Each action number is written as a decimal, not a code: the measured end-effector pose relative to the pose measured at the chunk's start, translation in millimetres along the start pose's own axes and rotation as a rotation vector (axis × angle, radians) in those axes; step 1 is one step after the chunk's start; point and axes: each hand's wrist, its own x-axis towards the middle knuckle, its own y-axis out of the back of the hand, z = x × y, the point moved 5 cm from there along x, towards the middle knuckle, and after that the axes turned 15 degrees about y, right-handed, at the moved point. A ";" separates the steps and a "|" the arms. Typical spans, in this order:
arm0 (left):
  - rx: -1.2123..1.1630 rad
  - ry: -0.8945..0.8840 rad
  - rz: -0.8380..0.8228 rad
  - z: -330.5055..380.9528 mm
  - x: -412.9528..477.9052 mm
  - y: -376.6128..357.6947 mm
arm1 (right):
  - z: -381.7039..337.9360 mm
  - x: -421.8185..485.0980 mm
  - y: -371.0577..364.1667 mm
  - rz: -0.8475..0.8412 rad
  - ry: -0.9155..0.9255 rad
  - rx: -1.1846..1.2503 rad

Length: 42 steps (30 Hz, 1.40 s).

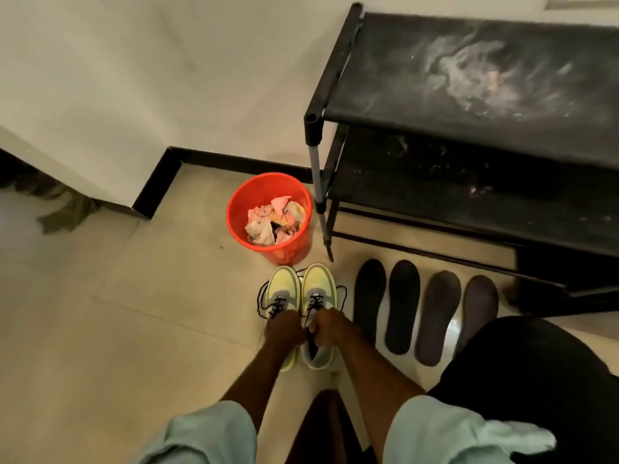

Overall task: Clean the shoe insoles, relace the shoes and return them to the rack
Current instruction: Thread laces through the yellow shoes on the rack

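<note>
1. Curling round the tongue of the right shoe (pixel 317 284), the fingers of the right hand (pixel 326 326) are seen gripping it at the opening.
2. The left shoe (pixel 284 285) is held at its opening by the left hand (pixel 282 326), whose fingers are curled over it.
3. Both yellow-green shoes are set side by side on the tiled floor (pixel 134 313), with black laces (pixel 314 301) trailing loose.
4. Four dark insoles (pixel 402 306) are laid in a row just to the right.
5. A red bin (pixel 268 254) holding crumpled cloths is placed beyond the toes, beside the black shoe rack (pixel 469 78), whose top shelf is marked with dust.
</note>
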 end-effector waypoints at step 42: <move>-0.328 -0.030 0.161 -102.4 -58.5 60.4 | -91.9 -69.9 66.9 0.265 0.171 -0.089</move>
